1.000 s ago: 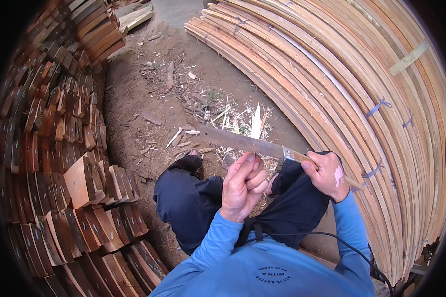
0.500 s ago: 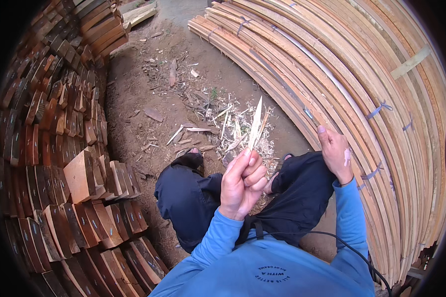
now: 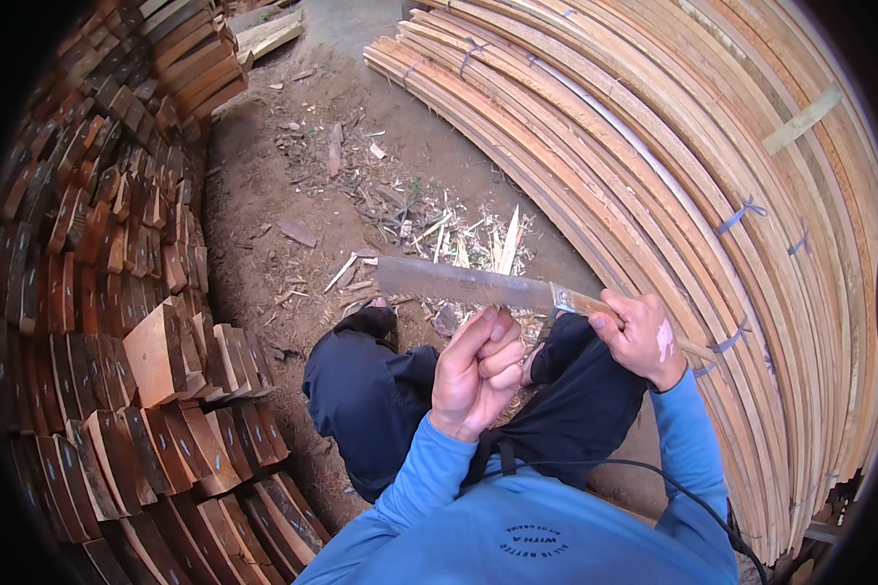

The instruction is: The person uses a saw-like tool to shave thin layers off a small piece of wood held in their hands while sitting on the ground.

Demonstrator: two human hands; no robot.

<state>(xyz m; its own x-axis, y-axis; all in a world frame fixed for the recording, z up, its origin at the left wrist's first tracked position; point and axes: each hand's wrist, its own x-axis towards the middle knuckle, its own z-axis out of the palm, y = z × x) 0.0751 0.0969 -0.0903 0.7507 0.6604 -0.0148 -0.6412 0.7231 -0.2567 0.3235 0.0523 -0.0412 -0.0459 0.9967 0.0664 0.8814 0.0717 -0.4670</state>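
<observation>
My left hand (image 3: 478, 366) is closed in a pinch around the lower end of a pale, pointed wood sliver (image 3: 509, 239). The sliver's tip points up and away from me, while its middle is hidden behind a blade. That blade belongs to a long, broad machete (image 3: 463, 280) with a wooden handle and a metal collar. My right hand (image 3: 644, 336) is wrapped round the handle. The machete lies crosswise over the sliver, its squared end pointing left, just above my left fingers. Whether blade and sliver touch, I cannot tell.
Curved stacks of long wooden strips (image 3: 693, 195), tied with bluish bands, rise on the right. Piled short wood blocks (image 3: 156, 351) line the left. Wood shavings (image 3: 449, 239) and bark scraps litter the dirt beyond my feet. A black cable (image 3: 654, 468) crosses my lap.
My right hand has swung the machete from pointing far up and left to lying crosswise in front of the sliver. My left hand stays nearly in place, still pinching the sliver.
</observation>
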